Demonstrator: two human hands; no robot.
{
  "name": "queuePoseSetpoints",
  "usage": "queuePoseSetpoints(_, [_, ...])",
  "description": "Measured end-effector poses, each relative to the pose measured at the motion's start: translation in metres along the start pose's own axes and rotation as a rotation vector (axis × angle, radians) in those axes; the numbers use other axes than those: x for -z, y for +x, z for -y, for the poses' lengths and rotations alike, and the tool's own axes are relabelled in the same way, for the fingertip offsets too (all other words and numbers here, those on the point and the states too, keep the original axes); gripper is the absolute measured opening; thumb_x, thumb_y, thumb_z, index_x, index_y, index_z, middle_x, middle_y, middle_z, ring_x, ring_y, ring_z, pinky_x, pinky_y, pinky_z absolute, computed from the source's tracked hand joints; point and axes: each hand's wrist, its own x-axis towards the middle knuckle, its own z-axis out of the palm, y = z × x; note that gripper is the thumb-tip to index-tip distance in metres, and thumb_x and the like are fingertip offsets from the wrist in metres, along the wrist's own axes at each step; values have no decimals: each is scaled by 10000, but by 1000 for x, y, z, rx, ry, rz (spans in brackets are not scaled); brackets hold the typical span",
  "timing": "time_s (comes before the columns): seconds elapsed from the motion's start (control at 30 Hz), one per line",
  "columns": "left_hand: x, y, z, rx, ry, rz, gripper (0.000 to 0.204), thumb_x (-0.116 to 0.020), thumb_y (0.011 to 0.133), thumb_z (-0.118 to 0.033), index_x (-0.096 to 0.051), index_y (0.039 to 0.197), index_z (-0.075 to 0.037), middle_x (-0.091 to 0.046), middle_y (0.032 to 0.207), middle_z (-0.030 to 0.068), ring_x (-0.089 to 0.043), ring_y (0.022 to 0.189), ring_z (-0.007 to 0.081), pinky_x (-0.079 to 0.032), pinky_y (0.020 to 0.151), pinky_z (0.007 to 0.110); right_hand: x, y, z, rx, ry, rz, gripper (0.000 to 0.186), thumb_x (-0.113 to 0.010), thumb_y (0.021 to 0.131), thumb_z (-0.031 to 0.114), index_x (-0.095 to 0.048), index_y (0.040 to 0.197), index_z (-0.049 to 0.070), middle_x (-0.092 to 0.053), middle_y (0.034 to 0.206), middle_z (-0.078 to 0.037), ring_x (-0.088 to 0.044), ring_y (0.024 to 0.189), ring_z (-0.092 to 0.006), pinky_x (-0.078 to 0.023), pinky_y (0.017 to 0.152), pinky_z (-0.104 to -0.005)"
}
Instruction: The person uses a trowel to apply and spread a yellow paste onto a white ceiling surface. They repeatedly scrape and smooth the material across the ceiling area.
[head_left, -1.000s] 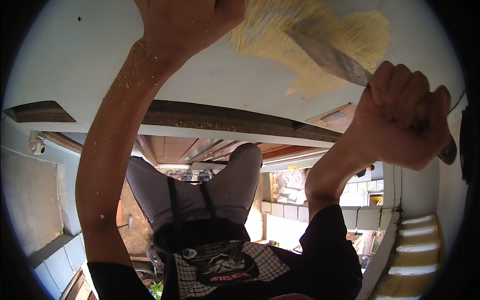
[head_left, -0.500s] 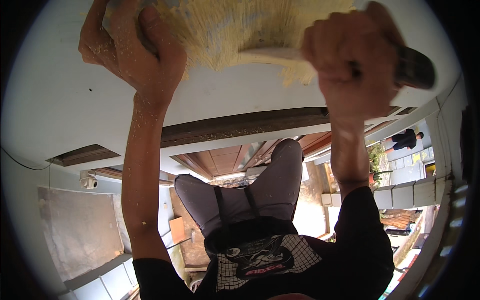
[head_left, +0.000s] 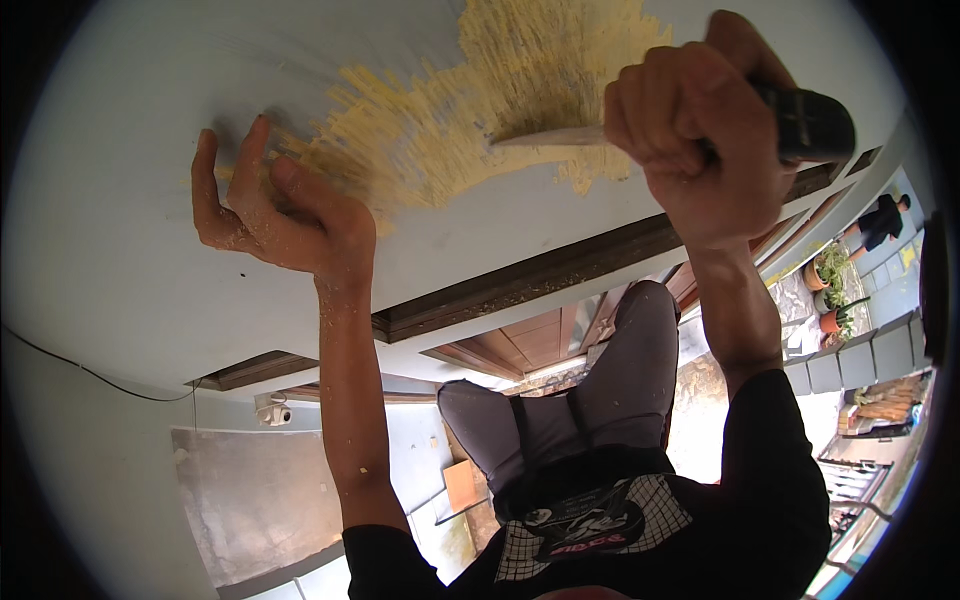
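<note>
My right hand (head_left: pixel 700 145) is closed round the black handle of a knife (head_left: pixel 555 137). Its pointed, narrow blade reaches leftward over a scraped yellowish patch (head_left: pixel 430 140) in the pale grey painted wall (head_left: pixel 160 210). The blade lies along or just off this rough surface; I cannot tell if it touches. At the lower left of the patch is my left hand (head_left: pixel 300 220), empty, with its fingers apart and loosely bent. Its fingertips are close to the wall, though contact is unclear. Small pale flakes cling to the left hand and forearm.
Below the patch runs a dark recessed wooden frame (head_left: pixel 540 275) with flakes on it. A white camera (head_left: pixel 272 409) hangs at the left near a loose black cable (head_left: pixel 100 375). Potted plants (head_left: pixel 828 285) and another person (head_left: pixel 882 222) are far off at the right.
The view has swung, so the scene sits farther right and more of the scraped patch shows. My left hand is lower in the picture. The knife stays in my right hand, now less blurred.
</note>
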Motion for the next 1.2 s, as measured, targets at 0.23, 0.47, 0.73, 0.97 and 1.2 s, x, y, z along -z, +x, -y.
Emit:
queuePoseSetpoints(0.23, [2,3,-9,7,-11,30,280,-430,979,-137,-586,1162,7,-430,1316,203,-327,1260,250,-382,895,353,7,-3,3,46,117,15,313,-511,963,111,-411,667,94,-366,496,19,-372,408,-75,-312,403,-256])
queuePoseSetpoints(0.47, [3,6,-9,-25,26,40,278,-428,970,-116,-576,1164,17,-427,1311,223,-305,1307,263,-392,932,383,27,2,0,107,-12,168,265,-436,954,113,-418,691,87,-361,521,2,-315,399,-92,-273,392,-271])
queuePoseSetpoints(0.73, [0,3,-11,-7,-40,12,269,-438,972,-130,-590,1140,15,-423,1320,228,-296,1310,256,-400,933,352,18,-1,18,100,-121,105,291,-370,919,10,-364,646,109,-344,563,1,-269,440,-104,-232,410,-286])
queuePoseSetpoints(0.97, [2,5,-7,-53,9,39,280,-447,974,-151,-606,1134,15,-441,1325,235,-308,1277,252,-398,919,343,22,-15,12,-9,-34,54,325,-460,974,154,-379,663,107,-379,542,6,-317,436,-92,-272,421,-282])
queuePoseSetpoints(1.2, [-3,2,-3,-87,-19,-33,286,-454,983,-173,-620,1135,3,-489,1296,248,-327,1242,249,-368,898,321,5,-19,-7,-67,-290,152,314,-365,1000,196,-370,698,110,-368,563,1,-286,474,-99,-286,478,-287])
